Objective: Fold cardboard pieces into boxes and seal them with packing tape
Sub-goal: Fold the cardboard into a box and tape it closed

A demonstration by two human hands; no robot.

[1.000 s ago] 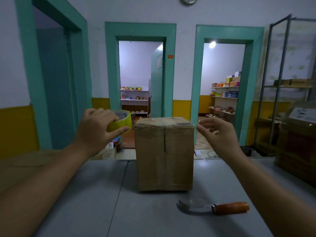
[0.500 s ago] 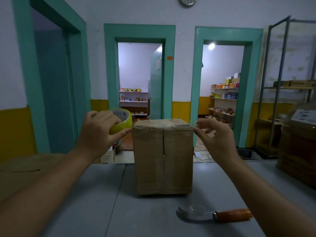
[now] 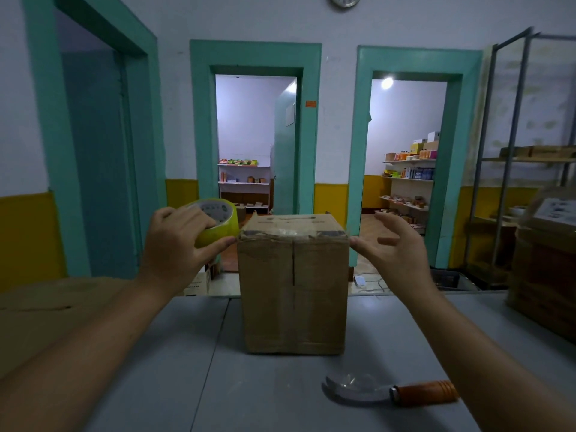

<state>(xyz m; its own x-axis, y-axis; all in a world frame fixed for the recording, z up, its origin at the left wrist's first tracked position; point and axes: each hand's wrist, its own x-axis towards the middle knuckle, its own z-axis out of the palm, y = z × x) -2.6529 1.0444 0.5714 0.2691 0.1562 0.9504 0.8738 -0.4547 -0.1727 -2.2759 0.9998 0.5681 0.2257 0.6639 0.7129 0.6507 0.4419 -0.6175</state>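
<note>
Head view, sealing stage. The left grip (image 3: 184, 244) clasped the yellow-green packing tape roll (image 3: 219, 224), fingers over the top of the roll and thumb beneath it. The roll sat against the upper left corner of the cardboard box (image 3: 293, 285). One second earlier a small gap had separated the roll from that corner, and in this frame the thumb tip met the box edge. The right grip (image 3: 396, 254) was released, with its fingers spread and slightly bent and holding nothing. Its thumb tip lay at the upper right corner of the box, whereas one second earlier this grip had hovered apart from the box with its fingers drawn closer together. The box stood upright on the grey worktop (image 3: 187, 369) between the two grips, its front seam running vertically. A glossy band, apparently tape, ran along its top front edge from one grip towards the other. A curved-blade knife (image 3: 392, 391) with an orange handle lay on the worktop below the right grip and nearer the person. It was well apart from both grips and had not moved.
</note>
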